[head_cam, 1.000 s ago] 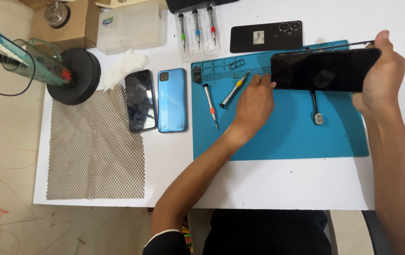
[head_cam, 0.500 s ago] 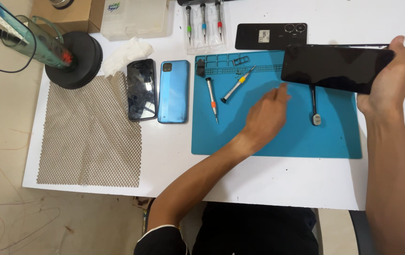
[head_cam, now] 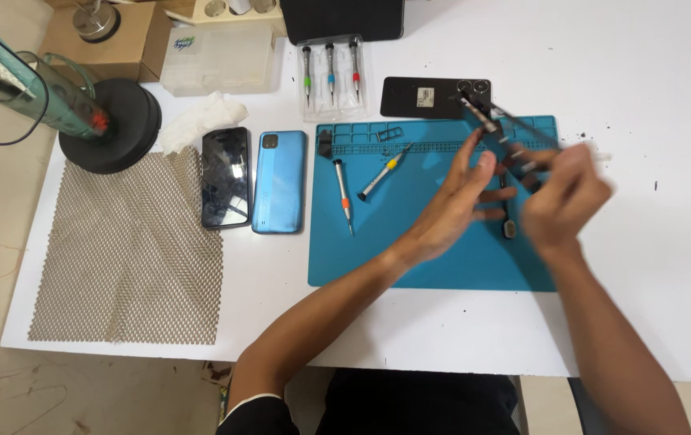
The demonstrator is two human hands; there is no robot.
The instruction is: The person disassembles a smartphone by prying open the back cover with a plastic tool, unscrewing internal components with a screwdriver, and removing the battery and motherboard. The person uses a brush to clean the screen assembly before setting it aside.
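Right hand (head_cam: 564, 201): raised over right part of mat, fingers curled round lower end of phone; grasp firm, outline blurred.
Left hand (head_cam: 462, 197): open, fingers spread, palm toward phone, fingertips at or just beside its edge; contact cannot be told through blur.
Phone (head_cam: 497, 129): dark, thin, seen edge-on, tilted, upper end toward far edge of mat, held in air above it.
Mat (head_cam: 410, 242): blue, on white table (head_cam: 668, 97), small trays along far edge.
Screwdrivers on mat: orange-collared one (head_cam: 344, 193) lying lengthwise, yellow-collared one (head_cam: 381, 171) slanted just beside it, apart.
Small tool (head_cam: 510, 229): on mat under hands, partly hidden.
Back cover (head_cam: 430, 97): black, flat on table just beyond mat.
Driver set (head_cam: 330, 76): three in clear case, near back cover.
Left of mat: blue phone (head_cam: 279, 192) face down, black phone (head_cam: 225, 176) just beside it.
Further left: mesh sheet (head_cam: 128, 250), white cloth (head_cam: 200, 121), round black stand (head_cam: 116, 125).
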